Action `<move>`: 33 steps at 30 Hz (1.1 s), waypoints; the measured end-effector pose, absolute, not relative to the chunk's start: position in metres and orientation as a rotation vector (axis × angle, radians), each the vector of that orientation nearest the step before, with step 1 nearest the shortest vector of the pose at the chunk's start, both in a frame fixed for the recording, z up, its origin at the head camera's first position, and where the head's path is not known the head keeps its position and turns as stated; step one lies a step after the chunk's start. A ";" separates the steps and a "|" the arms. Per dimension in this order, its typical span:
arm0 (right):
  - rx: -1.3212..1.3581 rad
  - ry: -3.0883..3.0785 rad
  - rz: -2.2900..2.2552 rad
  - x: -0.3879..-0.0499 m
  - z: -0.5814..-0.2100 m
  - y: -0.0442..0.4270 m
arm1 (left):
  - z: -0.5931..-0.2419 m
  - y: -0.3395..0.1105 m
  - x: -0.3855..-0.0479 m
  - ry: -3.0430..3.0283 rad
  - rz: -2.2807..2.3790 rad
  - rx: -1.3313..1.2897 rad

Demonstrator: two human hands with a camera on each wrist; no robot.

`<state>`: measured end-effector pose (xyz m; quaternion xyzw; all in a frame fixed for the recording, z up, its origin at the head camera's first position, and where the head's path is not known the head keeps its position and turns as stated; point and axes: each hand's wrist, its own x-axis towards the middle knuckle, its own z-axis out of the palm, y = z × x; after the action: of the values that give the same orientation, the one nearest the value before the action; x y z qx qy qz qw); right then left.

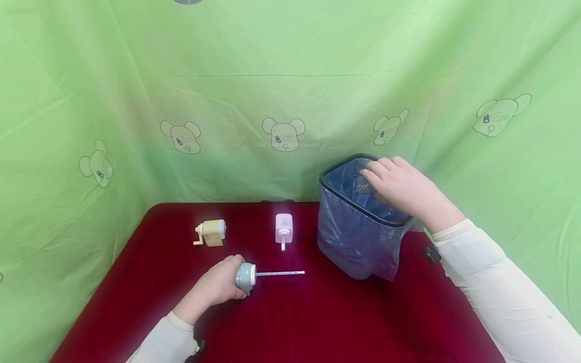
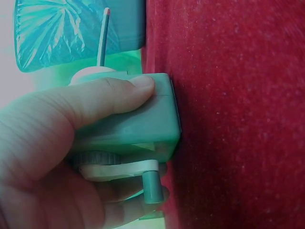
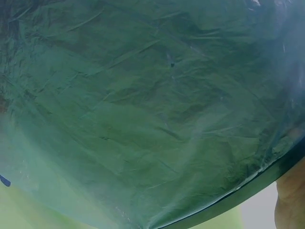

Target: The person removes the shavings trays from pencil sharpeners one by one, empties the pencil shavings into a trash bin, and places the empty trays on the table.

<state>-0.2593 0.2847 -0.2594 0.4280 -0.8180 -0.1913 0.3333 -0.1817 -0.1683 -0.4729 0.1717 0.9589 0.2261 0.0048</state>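
My left hand [image 1: 221, 280] grips a grey-green crank pencil sharpener [image 1: 245, 277] low over the red table. A pencil [image 1: 280, 273] sticks out of its white front, pointing right. In the left wrist view the thumb lies along the sharpener body [image 2: 133, 119], with the crank handle [image 2: 153, 186] below. Over the mouth of a bin [image 1: 338, 234] lined with a translucent bag, my right hand [image 1: 395, 184] holds a small clear shavings tray [image 1: 363, 185], tilted, with bits of shavings visible. In the right wrist view the bag's plastic [image 3: 143, 95] fills most of the picture, hiding the fingers.
A yellow crank sharpener [image 1: 212, 232] stands at the table's back left, and a pink one [image 1: 284, 229] at the back middle. A small black object [image 1: 432, 253] lies right of the bin. Green cloth [image 1: 236, 91] hangs behind the red tabletop [image 1: 281, 322].
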 end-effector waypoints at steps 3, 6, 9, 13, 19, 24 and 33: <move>1.118 -2.135 -0.510 -0.259 -0.259 0.285 | -0.473 -0.168 -0.182 3.005 0.704 0.547; 1.121 -2.130 -0.514 -0.260 -0.259 0.285 | -0.473 -0.168 -0.182 3.005 0.706 0.553; 1.125 -2.123 -0.515 -0.260 -0.259 0.285 | -0.473 -0.168 -0.182 3.003 0.713 0.551; 1.124 -2.118 -0.528 -0.260 -0.259 0.285 | -0.472 -0.168 -0.181 3.000 0.709 0.541; 1.121 -2.128 -0.540 -0.260 -0.260 0.286 | -0.472 -0.168 -0.181 3.004 0.712 0.548; 1.125 -2.126 -0.545 -0.260 -0.259 0.287 | -0.471 -0.168 -0.181 3.002 0.706 0.539; 1.125 -2.133 -0.550 -0.259 -0.260 0.286 | -0.466 -0.167 -0.179 3.000 0.717 0.533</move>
<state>-0.2591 0.2863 -0.2601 0.4298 -0.8147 -0.2099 0.3277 -0.1789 -0.1673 -0.4665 0.1704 0.9584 0.2291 0.0056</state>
